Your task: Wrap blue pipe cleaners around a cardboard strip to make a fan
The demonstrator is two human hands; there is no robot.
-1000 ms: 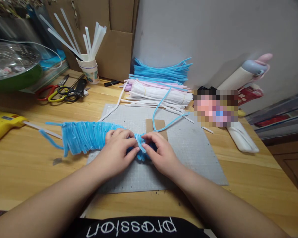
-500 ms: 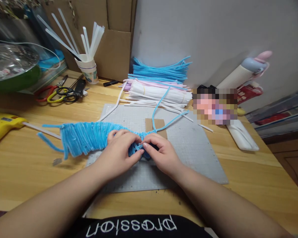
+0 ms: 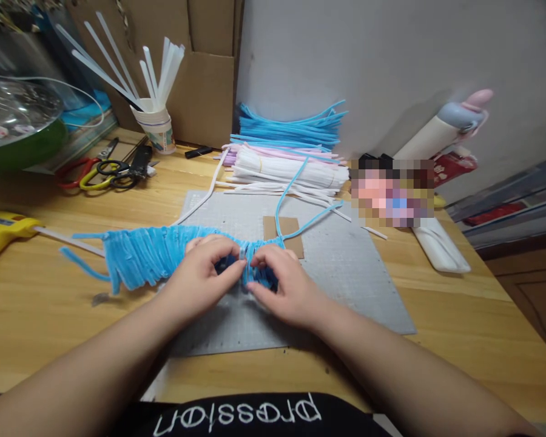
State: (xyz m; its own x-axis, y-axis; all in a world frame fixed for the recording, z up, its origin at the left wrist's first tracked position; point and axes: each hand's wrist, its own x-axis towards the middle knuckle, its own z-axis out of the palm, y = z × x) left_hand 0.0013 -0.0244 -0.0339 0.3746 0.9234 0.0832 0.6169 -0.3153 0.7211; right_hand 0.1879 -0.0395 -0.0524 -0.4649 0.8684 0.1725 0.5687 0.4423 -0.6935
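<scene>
A long blue roll of woven pipe cleaners (image 3: 141, 255) lies across the grey cutting mat (image 3: 346, 285) and the table, loose ends sticking out at its left. My left hand (image 3: 213, 270) is closed round its middle, thumb and forefinger pinching the strands. Close beside it, my right hand (image 3: 284, 282) grips the right part, its thumb and fingertips curled on the blue strands. Two long blue stems (image 3: 279, 206) rise from the right end toward the back. Behind that end, a small cardboard piece (image 3: 295, 246) rests on the mat. My palms hide part of the weave.
Bundles of blue (image 3: 291, 130) and white pipe cleaners (image 3: 291, 172) lie at the back. To the left are a yellow glue gun (image 3: 9, 230), scissors (image 3: 113, 173), a cup of white sticks (image 3: 157, 130) and a green bowl (image 3: 22, 142). A bottle (image 3: 437, 133) leans at the right.
My fingertips have parted slightly along the weave, the right thumb now lower. The whole view has shifted a little, so everything appears further left.
</scene>
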